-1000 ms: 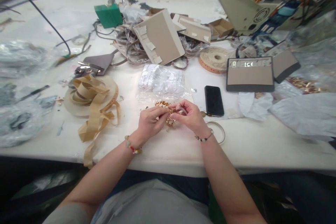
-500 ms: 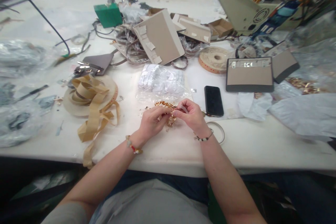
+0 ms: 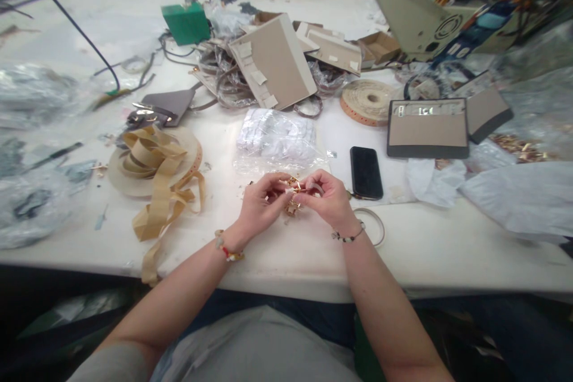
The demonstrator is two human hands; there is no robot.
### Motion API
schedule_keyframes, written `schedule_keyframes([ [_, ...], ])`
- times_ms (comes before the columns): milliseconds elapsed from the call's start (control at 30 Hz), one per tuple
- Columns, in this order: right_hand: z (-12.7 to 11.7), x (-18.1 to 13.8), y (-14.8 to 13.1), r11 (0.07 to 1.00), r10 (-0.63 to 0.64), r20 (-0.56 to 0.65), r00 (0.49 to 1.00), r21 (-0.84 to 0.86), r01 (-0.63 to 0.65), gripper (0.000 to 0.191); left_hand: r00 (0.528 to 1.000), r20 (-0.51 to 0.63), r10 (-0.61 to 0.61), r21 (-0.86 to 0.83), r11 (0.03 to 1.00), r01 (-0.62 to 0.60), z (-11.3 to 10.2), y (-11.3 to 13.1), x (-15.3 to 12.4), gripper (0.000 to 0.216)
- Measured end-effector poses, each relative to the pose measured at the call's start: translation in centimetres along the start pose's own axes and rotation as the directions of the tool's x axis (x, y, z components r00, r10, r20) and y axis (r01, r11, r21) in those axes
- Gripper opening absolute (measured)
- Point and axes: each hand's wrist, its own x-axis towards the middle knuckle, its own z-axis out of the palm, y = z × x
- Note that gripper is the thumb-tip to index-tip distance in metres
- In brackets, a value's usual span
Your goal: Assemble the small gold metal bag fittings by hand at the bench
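My right hand [image 3: 330,198] pinches a thin pale strap [image 3: 317,188], part of which curves up between the fingers. A loop of similar strap [image 3: 378,224] lies on the table beside my right wrist; whether it is the same piece I cannot tell. Close by, my left hand [image 3: 262,203] has its fingers curled and the thumb toward the right fingertips, around something too small to make out. Small gold metal pieces [image 3: 293,210] lie in a pile beneath and between both hands, partly covered by them. Just beyond sits a clear plastic bag with white contents [image 3: 275,136].
A black phone [image 3: 366,173] lies to the right, near grey-brown flap-like panels [image 3: 427,128] and a strap roll [image 3: 364,101]. Tan ribbon [image 3: 156,209] spills off a roll on the left. Panels [image 3: 275,65], a green block [image 3: 185,24] and a machine [image 3: 403,12] stand farther back.
My left fingers have lifted and opened a little away from the thumb, showing more of the gold pieces between the hands. My right hand keeps its pinch nearly in place.
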Motion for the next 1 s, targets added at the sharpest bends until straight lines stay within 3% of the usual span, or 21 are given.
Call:
schedule_keyframes([
  [133,0.0,-0.1,-0.4,0.999,-0.040,-0.020,0.999,0.007,0.040,0.042,0.997,0.038,-0.069,-0.136,0.988,0.074,0.0,-0.1,-0.1,0.026],
  [400,0.0,-0.3,-0.4,0.983,-0.142,-0.016,0.990,-0.116,0.139,0.032,0.996,0.015,-0.091,-0.137,0.986,0.092,-0.1,-0.6,-0.2,0.021],
  [500,0.0,-0.3,-0.4,0.962,-0.199,0.012,0.980,-0.190,0.197,0.028,0.985,0.030,-0.172,-0.236,0.956,0.175,-0.1,-0.5,0.1,0.023],
  [700,-0.1,-0.3,-0.2,0.869,-0.367,0.106,0.924,-0.314,0.382,0.022,0.884,0.165,-0.438,-0.444,0.767,0.463,-0.5,-0.3,1.1,0.019],
  [800,-0.1,-0.3,-0.1,0.844,-0.397,0.132,0.908,-0.335,0.418,0.019,0.839,0.233,-0.492,-0.478,0.693,0.539,-0.7,-0.3,1.4,0.020],
  [900,-0.1,-0.3,0.0,0.832,-0.407,0.127,0.905,-0.358,0.424,0.020,0.868,0.251,-0.429,-0.488,0.718,0.496,-0.7,-0.1,1.3,0.019],
  [1000,-0.1,-0.3,0.1,0.841,-0.382,0.058,0.922,-0.393,0.373,0.021,0.934,0.217,-0.285,-0.392,0.850,0.351,-0.5,0.3,0.9,0.014],
])
